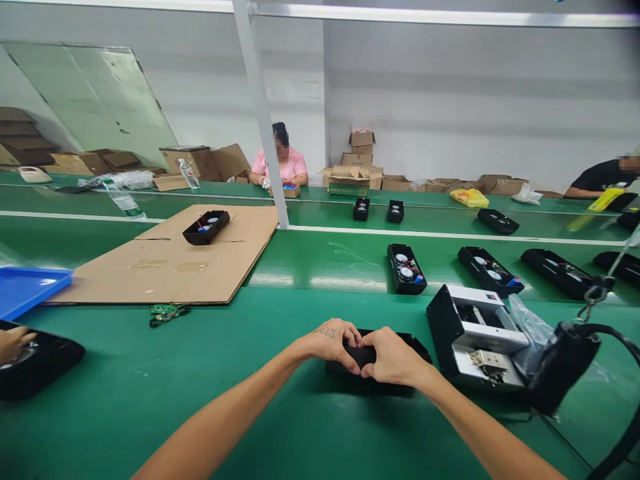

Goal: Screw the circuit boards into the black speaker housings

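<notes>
A black housing (345,381) lies on the green bench in front of me, mostly covered by my hands. My left hand (336,341) reaches in from its left side, thumb and fingers curled. Opposite it, my right hand (393,359) is curled the same way, and the fingertips of both nearly meet. Between them they grip a dark rounded piece (361,357) over the housing; its exact kind is hidden by the fingers. To the right of my right hand stands a black and silver machine (480,333).
Black housings with round speakers (406,270) line the bench behind. A cardboard sheet (165,267) carries another open housing (206,227). Near it lie green circuit boards (169,314) and a blue tray (33,290). At far left another person's hand (14,343) touches a black housing. A black-wrapped tool (563,367) hangs right.
</notes>
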A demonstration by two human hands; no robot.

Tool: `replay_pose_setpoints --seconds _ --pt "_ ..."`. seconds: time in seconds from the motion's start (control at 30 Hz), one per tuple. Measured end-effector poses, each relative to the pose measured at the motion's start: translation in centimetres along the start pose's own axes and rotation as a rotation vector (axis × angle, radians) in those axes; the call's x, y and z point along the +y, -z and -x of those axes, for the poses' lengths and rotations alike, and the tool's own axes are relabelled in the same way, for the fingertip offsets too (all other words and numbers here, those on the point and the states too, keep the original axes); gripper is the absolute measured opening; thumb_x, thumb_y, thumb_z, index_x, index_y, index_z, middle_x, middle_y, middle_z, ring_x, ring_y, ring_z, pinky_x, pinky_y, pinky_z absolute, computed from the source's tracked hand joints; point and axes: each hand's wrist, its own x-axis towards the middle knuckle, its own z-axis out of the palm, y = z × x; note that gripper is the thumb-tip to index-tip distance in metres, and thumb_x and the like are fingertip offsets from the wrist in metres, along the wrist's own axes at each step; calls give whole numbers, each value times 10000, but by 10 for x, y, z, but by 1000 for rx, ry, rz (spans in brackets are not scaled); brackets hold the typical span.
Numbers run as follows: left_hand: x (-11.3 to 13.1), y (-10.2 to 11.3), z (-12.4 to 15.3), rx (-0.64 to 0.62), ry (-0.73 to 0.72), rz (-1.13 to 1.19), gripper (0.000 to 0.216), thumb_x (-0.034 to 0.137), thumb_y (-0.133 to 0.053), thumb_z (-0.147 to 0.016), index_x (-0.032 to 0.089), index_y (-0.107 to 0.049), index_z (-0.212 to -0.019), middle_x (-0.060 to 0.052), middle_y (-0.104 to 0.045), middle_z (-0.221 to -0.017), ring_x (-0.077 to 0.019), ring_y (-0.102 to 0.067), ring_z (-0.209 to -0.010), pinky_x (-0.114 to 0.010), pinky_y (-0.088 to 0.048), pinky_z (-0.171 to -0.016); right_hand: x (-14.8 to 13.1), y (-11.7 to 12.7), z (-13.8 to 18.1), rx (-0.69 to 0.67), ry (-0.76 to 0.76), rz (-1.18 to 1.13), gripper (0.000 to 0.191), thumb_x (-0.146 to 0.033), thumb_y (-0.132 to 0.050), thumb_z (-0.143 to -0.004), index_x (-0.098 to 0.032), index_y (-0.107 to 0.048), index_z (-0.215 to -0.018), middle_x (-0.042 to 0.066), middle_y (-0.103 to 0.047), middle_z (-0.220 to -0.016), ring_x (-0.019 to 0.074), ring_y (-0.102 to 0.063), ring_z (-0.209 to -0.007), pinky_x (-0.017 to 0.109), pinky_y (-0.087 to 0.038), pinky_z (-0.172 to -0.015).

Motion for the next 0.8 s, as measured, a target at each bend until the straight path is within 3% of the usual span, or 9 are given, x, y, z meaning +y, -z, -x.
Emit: replay_pose_setpoints --seconds 0.23,0.5,0.6,0.67,0.73,0.8 --pt "-4 0 -2 -14 14 29 476 537 -1024 -470 207 -745 -667 29 -764 -1058 -142 -659 -797 -249 -461 -669 -3 -6 1 52 1 74 184 -202 -802 -713 -222 -804 -896 38 -797 -840 227 -682 -761 316 -305 -648" --pt "-9 -3 -3 -13 -27 -13 476 555 -1004 -552 199 -698 -632 29 -734 -1039 -130 -634 -791 -255 -447 -664 1 -15 -5 52 12 88 163 -159 -794 -683 -229 -758 -825 25 -775 -798 260 -725 -790 336 -278 -620" --pt "-5 -6 4 12 -65 -79 453 542 -994 -603 202 -699 -642 27 -745 -1079 -160 -681 -867 -273 -480 -723 -2 -18 3 61 36 84 206 -146 -811 -710 -226 -778 -897 30 -781 -832 277 -739 -827 341 -380 -657" --pt "-2 -12 12 48 -100 -143 405 494 -999 -635 208 -715 -672 20 -753 -1121 -220 -710 -1014 -321 -510 -851 -4 -18 19 77 58 84 318 -120 -809 -755 -226 -790 -1054 49 -804 -978 288 -748 -945 360 -492 -778" --pt "-3 -24 24 84 -142 -214 331 405 -1013 -651 222 -746 -721 7 -763 -1145 -328 -666 -1251 -435 -481 -1041 1 -18 44 209 114 62 471 -95 -778 -825 -247 -747 -1270 72 -784 -1222 284 -722 -1125 386 -544 -955" --pt "-10 -41 37 101 -191 -278 256 267 -1000 -668 240 -765 -765 1 -780 -1150 -425 -510 -1479 -582 -333 -1207 14 -17 75 551 203 14 524 -109 -738 -906 -273 -685 -1401 85 -730 -1373 272 -688 -1223 393 -551 -1042"
